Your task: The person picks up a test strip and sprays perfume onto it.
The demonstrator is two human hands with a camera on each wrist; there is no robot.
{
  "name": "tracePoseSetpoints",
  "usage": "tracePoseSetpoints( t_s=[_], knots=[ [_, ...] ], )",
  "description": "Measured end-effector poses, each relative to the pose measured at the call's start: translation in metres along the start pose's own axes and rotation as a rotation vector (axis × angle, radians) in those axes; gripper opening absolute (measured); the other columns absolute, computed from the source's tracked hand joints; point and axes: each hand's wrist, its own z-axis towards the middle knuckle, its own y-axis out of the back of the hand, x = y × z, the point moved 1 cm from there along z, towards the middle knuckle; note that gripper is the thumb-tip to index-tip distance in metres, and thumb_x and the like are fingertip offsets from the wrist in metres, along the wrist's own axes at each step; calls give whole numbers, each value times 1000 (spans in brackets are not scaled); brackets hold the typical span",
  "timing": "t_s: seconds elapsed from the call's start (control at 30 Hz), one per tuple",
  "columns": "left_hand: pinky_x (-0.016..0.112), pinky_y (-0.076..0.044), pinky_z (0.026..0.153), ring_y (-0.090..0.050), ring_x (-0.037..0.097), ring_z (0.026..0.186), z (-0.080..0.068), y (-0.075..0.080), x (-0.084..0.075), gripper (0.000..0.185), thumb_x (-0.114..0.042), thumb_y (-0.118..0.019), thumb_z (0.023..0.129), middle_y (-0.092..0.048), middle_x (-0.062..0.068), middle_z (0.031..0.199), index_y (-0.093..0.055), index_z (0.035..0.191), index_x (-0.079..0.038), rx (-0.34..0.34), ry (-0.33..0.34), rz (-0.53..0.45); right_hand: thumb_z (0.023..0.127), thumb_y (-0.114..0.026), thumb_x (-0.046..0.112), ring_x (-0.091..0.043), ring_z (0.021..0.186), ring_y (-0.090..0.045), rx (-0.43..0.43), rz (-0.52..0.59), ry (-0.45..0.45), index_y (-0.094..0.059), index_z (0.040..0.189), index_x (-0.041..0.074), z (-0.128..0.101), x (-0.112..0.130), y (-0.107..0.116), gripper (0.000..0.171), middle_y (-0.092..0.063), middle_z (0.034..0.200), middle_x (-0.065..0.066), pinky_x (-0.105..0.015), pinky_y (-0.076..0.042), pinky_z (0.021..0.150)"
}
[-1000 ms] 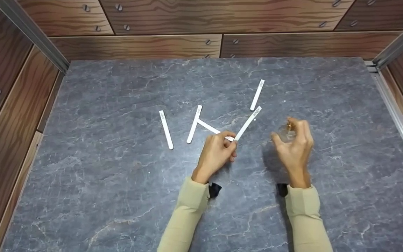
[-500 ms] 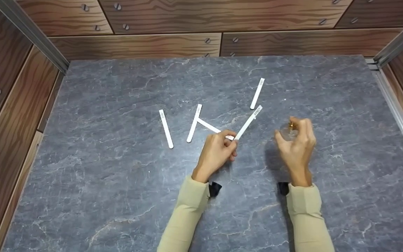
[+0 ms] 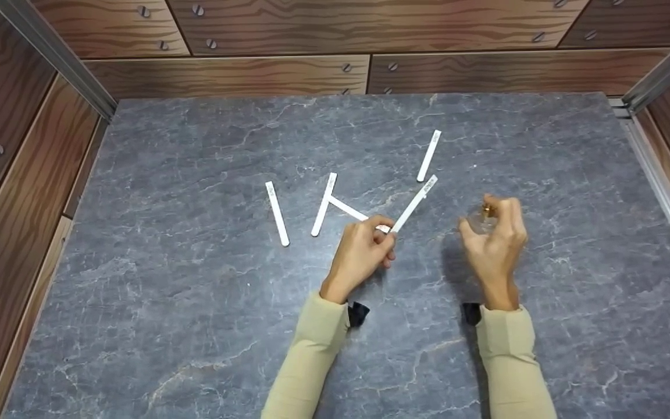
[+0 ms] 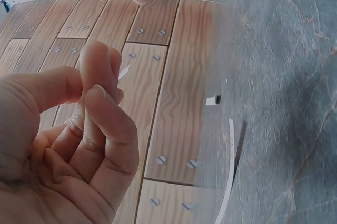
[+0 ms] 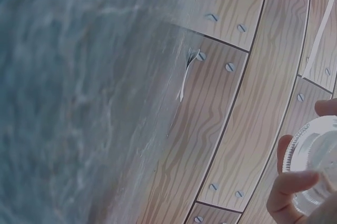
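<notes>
My left hand (image 3: 361, 250) pinches the lower end of a white perfume test strip (image 3: 413, 205), which slants up to the right with a printed label at its far end. In the left wrist view only a short bit of strip (image 4: 124, 72) shows beyond the fingertips. To the right, my right hand (image 3: 496, 244) grips a clear glass perfume bottle (image 5: 303, 148) with a gold spray top (image 3: 488, 210). Its index finger is bent over the top, and the thumb lies along the glass. The bottle stands off the table, pointed toward the held strip.
Several other test strips lie on the grey marbled table (image 3: 184, 326): one at the left (image 3: 277, 214), one in the middle (image 3: 324, 205), a slanted strip (image 3: 348, 208) partly behind my left hand, and one farther back (image 3: 428, 156). Wood-patterned walls (image 3: 224, 75) enclose the table.
My right hand with the perfume bottle has shifted slightly right, away from the held strip. The left hand keeps its pinch in nearly the same place.
</notes>
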Motion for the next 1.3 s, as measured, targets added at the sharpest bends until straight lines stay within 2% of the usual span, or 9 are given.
tracePoseSetpoints(
  t_s=[0.2, 0.47, 0.67, 0.77, 0.87, 1.07, 1.3],
  knots=[
    [19, -49, 43, -66, 23, 50, 0, 0, 0, 20, 2, -62, 95, -66, 2, 60, -68, 114, 6, -1, -5, -7, 66, -75, -12, -34, 75, -57, 1, -8, -13, -59, 98, -11, 0, 0, 1, 36, -57, 86, -24, -35, -46, 70],
    [20, -50, 43, -61, 10, 46, 0, 1, 0, 21, 1, -62, 96, -66, 1, 61, -69, 116, 5, -4, 10, -4, 66, -75, -11, -33, 74, -56, -3, -16, -7, -59, 98, -11, 0, -1, 1, 35, -56, 86, -25, -34, -44, 70],
    [19, -48, 41, -65, 19, 48, 0, -1, 1, 21, 0, -63, 96, -65, 0, 59, -69, 115, 5, -2, 7, 9, 65, -75, -15, -34, 74, -55, -8, -21, -6, -58, 98, -11, 0, -3, 1, 37, -56, 86, -26, -29, -43, 71],
    [18, -47, 41, -64, 17, 47, 1, -1, 0, 20, 1, -63, 96, -65, -1, 59, -69, 115, 5, -4, 9, 14, 65, -75, -16, -34, 74, -55, -4, -26, -8, -58, 98, -11, 0, -3, 1, 38, -56, 86, -26, -28, -43, 71],
    [18, -46, 41, -62, 13, 46, 0, -1, 0, 20, 0, -63, 96, -65, -1, 59, -69, 115, 4, -6, 12, 19, 66, -75, -16, -34, 74, -55, 1, -31, -10, -58, 98, -11, 0, -3, 0, 37, -56, 87, -26, -30, -44, 71],
    [18, -46, 40, -64, 18, 47, 0, -1, -1, 20, 1, -63, 96, -64, -1, 58, -69, 115, 4, -7, 19, 13, 66, -76, -14, -36, 75, -58, -3, -37, -6, -57, 96, -10, 0, -3, 1, 36, -57, 87, -26, -37, -47, 70],
    [18, -46, 40, -64, 18, 47, 0, -1, -1, 19, 2, -63, 96, -64, 1, 59, -69, 114, 5, -7, 14, -1, 65, -76, -14, -36, 77, -58, -20, -26, -15, -59, 97, -11, 1, -1, 1, 36, -58, 87, -25, -38, -47, 73]
  ],
)
